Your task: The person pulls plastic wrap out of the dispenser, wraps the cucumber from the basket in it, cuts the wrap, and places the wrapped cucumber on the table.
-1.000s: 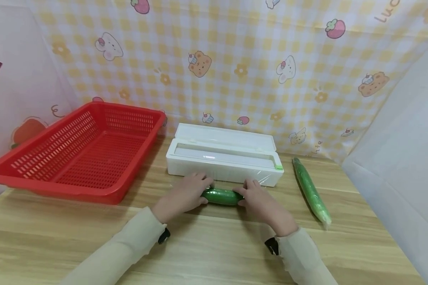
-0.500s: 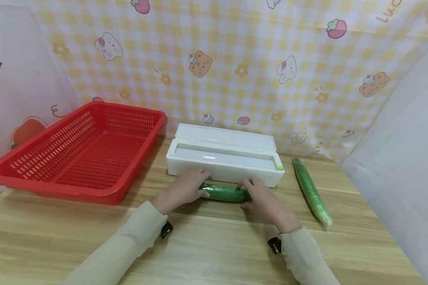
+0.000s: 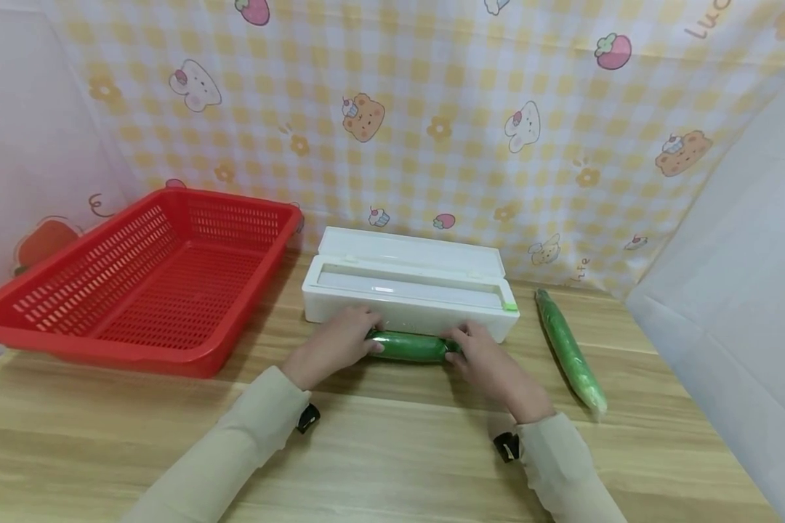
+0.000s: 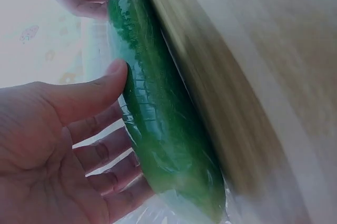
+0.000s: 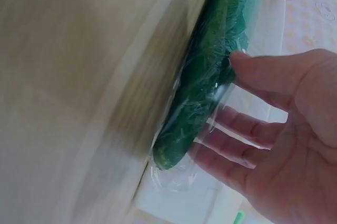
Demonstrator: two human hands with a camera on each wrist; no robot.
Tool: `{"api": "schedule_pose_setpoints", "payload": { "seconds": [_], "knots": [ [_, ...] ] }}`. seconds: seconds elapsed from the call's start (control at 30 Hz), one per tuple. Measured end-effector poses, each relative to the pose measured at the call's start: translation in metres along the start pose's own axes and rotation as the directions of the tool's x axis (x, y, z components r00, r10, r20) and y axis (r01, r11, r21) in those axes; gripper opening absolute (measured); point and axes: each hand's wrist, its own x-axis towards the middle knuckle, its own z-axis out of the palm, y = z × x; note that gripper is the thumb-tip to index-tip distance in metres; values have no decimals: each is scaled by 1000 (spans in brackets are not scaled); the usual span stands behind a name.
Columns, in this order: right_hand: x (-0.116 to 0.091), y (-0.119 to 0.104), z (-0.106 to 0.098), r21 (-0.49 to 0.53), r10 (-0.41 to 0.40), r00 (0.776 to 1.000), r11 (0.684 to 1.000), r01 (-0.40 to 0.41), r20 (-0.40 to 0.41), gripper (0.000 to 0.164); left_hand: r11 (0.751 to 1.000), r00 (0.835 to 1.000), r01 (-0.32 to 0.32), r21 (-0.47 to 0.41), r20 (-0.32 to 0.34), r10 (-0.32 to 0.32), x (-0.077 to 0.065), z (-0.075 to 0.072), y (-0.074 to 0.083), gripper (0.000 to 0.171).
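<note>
A green cucumber (image 3: 411, 347) in clear plastic film lies crosswise on the table, close to the front of a long white cling film box (image 3: 405, 314). My left hand (image 3: 340, 343) holds its left end. In the left wrist view the thumb (image 4: 113, 79) presses one side of the wrapped cucumber (image 4: 158, 108), fingers along its underside. Around the right end is my right hand (image 3: 487, 363); the right wrist view shows its thumb (image 5: 253, 69) on the film and its fingers at the loose film end (image 5: 174, 176).
The box's lid (image 3: 412, 250) stands open at the back. To the right lies another film-wrapped cucumber (image 3: 570, 356), slanting. A red slotted basket (image 3: 163, 354) occupies the left side. A checked curtain (image 3: 425, 174) hangs behind the table.
Both hands and the cucumber between them have moved slightly away from me, toward the white box. My right hand has also shifted right. The other cucumber and basket stay put.
</note>
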Motion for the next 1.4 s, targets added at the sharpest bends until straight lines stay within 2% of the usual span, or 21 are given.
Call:
{"api": "schedule_pose_setpoints", "payload": {
  "seconds": [0.33, 0.6, 0.7, 0.8, 1.0, 1.1, 1.23, 1.4],
  "knots": [
    [-4, 1, -7, -16, 12, 999, 1000, -12, 31, 40, 996, 1000, 19, 83, -10, -18, -2, -2, 4, 33],
    [-7, -2, -17, 19, 22, 998, 1000, -23, 50, 34, 995, 999, 38, 88, -11, -37, -5, -2, 6, 31],
    [-10, -1, -26, 46, 71, 997, 996, -72, 42, 33, 994, 999, 33, 100, -10, -32, -5, -2, 6, 30],
    [-14, 2, -38, 15, 150, 989, 989, -150, 10, 31, 993, 1000, 24, 111, -8, -24, -5, -2, 6, 30],
    [-24, 16, -56, -81, 292, 952, 951, -300, -97, 34, 993, 1000, 18, 113, 8, -19, -5, -3, 8, 30],
    [-28, 23, -61, -97, 294, 951, 948, -303, -99, 41, 993, 1000, 14, 117, 12, -16, -6, -4, 10, 30],
    [-29, 28, -63, -112, 258, 965, 958, -263, -54, 46, 993, 1000, -1, 119, -2, 1, -5, -5, 13, 28],
    [-30, 28, -62, -137, 235, 972, 962, -234, -9, 46, 996, 997, -55, 75, -44, 58, -2, -4, 22, 23]
  ]
}}
